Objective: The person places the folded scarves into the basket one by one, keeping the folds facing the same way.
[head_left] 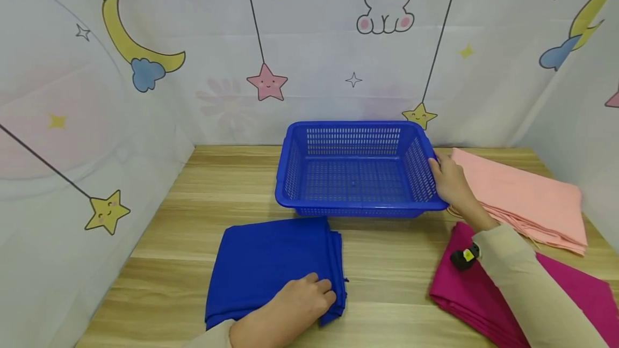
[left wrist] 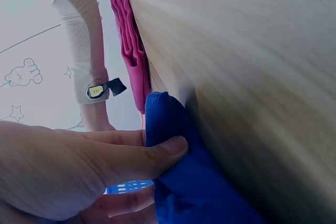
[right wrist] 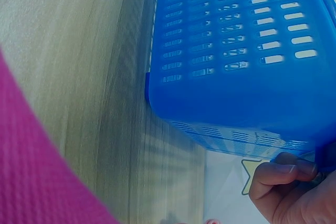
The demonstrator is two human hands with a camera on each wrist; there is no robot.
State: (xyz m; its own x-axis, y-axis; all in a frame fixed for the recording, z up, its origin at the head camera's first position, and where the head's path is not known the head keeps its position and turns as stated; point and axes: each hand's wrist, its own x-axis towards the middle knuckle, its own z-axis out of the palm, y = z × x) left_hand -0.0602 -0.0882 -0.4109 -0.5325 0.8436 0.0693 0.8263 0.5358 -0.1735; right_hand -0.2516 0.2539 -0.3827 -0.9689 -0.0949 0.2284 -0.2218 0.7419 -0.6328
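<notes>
A folded blue cloth (head_left: 271, 262) lies on the near left of the table. My left hand (head_left: 304, 297) is at its right side, and in the left wrist view the thumb (left wrist: 170, 148) and fingers pinch the cloth's folded edge (left wrist: 168, 114). Behind the cloth stands a blue plastic basket (head_left: 360, 205) with slotted walls and nothing inside. My right hand (head_left: 450, 179) grips the basket's right rim, thumb on the inner side. From the right wrist view, curled fingers (right wrist: 278, 174) show under the rim beside the slotted wall.
A folded magenta cloth (head_left: 454, 289) lies at the near right, partly under my right forearm in the head view. Farther back on the right is a folded pink cloth (head_left: 527, 192) with fringe. A white printed curtain (head_left: 319, 42) borders the wooden table (head_left: 387, 283).
</notes>
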